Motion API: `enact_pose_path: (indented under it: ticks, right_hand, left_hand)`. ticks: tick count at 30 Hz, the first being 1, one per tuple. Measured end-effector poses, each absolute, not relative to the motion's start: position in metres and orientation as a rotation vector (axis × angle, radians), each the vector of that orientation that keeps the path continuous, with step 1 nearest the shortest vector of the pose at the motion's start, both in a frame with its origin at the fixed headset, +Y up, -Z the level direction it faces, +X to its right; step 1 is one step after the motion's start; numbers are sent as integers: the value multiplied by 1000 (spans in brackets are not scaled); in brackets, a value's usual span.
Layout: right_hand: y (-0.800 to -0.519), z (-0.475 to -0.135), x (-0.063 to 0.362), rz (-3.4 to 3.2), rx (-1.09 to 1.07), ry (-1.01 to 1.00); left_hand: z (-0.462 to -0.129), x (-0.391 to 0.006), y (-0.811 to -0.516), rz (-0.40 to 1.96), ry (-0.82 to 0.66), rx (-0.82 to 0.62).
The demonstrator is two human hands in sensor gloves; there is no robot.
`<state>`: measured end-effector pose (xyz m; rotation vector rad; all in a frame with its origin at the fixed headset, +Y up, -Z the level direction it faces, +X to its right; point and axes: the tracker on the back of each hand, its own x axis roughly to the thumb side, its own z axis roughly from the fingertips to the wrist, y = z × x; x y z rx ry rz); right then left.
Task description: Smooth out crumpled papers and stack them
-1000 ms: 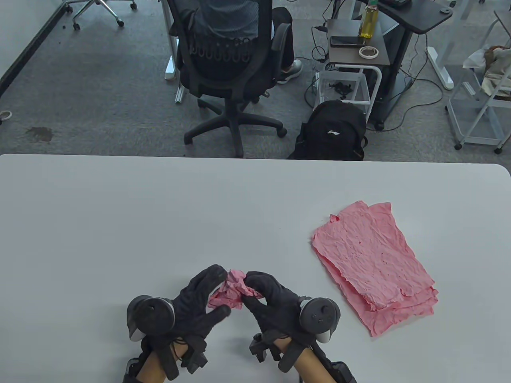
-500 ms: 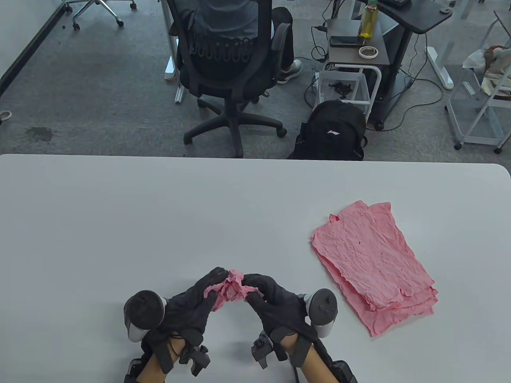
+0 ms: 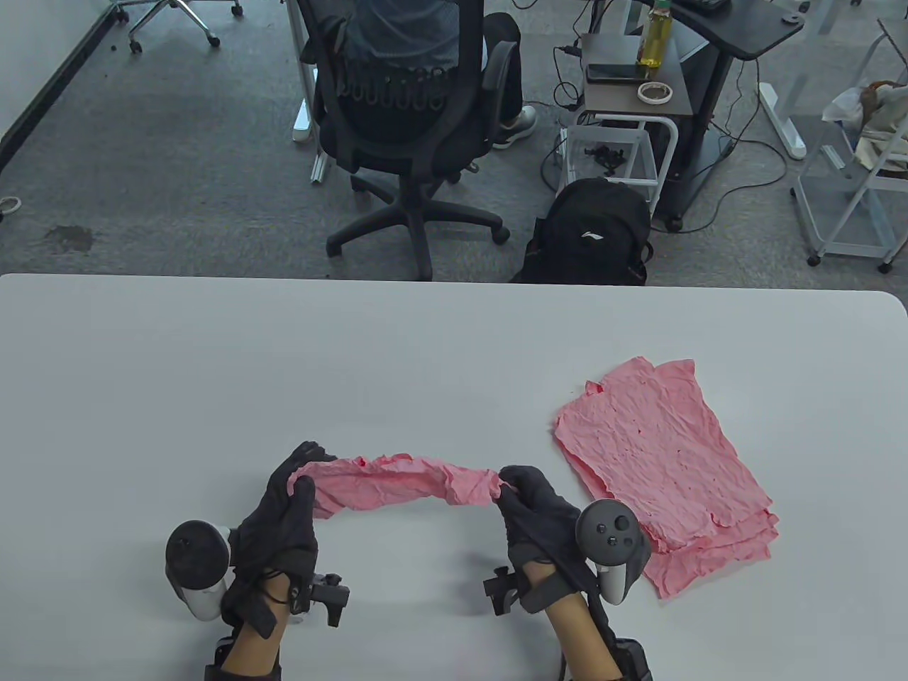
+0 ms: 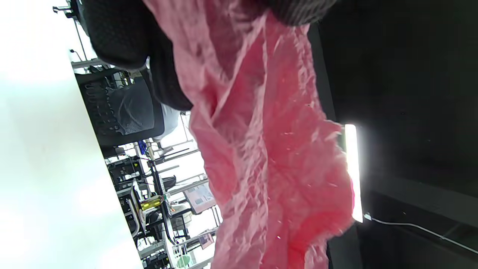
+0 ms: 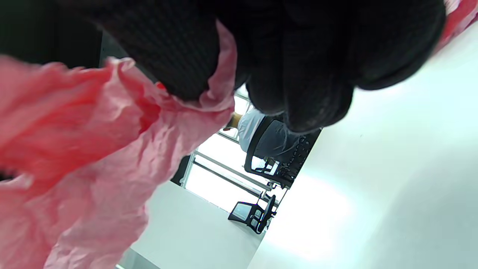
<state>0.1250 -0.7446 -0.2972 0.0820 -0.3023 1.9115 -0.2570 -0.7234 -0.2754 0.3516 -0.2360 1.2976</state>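
Left hand point(image 3: 284, 507): pinches the paper's point(image 3: 397, 482) left end.
Right hand point(image 3: 543, 518): pinches its right end (paper stretched above the tabletop point(image 3: 425, 355)).
Stack point(image 3: 663, 472): flattened sheets, right of both hands.

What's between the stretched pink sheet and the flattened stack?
In the table view, only the right hand, pinching the pink sheet, and bare table lie before the stack.

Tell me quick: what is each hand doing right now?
Left hand: pinching one end of the crumpled pink paper.
Right hand: pinching its other end.
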Motion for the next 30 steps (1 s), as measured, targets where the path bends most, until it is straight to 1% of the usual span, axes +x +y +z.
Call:
enact_pose_path:
  ticks: [2,4,6,8,11,13,14,15,16,17,18,19,20,22,24,25,26,28,30]
  right_hand:
    - [-746,-296,126,1894,74,-288]
    - [-747,-297,122,1928,105,-233]
    - [-746,-298,117,1983,133,-242]
    - [-743,-294,115,2053,153,-259]
    - [-736,-292,113,2104,195,-335]
    - [-726,-286,112,2106,261,-470]
    - [-720,-281,111,2084,320,-545]
    - [-718,-280,110,2068,358,-569]
    - [-713,-277,105,2024,460,-604]
    - [-710,-276,101,2001,533,-589]
    - [-707,-275,90,1984,661,-513]
    - [-708,-272,80,2036,721,-410]
    - [-712,-269,70,2152,728,-320]
    - [-717,-266,54,2350,738,-268]
    - [-714,-266,52,2389,653,-425]
    - [-709,-266,57,2303,627,-585]
    - [-705,-266,65,2216,587,-625]
    - [-701,-266,81,2065,555,-579]
    - [-699,-268,89,1986,536,-558]
  left_hand:
    - [-275,-258,-725,1283,-210,368]
    - [-275,-255,-724,1180,-225,385]
    - [-275,-249,-721,1080,-251,394]
    - [-272,-243,-719,1034,-265,408]
    - [-270,-235,-717,966,-287,421]
    - [-269,-232,-714,921,-314,434]
    - [-267,-231,-714,903,-337,441]
    - [-267,-229,-713,894,-363,439]
    - [-267,-225,-712,878,-400,423]
    - [-267,-223,-712,867,-409,415]
    - [-266,-219,-711,861,-431,411]
    - [-264,-215,-709,870,-460,401]
    - [-262,-211,-708,887,-500,388]
    - [-257,-204,-705,890,-538,387]
    - [-256,-199,-701,859,-567,389]
    - [-254,-201,-699,841,-553,412]
    - [-253,-203,-699,841,-534,434]
    - [-257,-211,-700,846,-475,456]
    - [-262,-213,-703,887,-473,407]
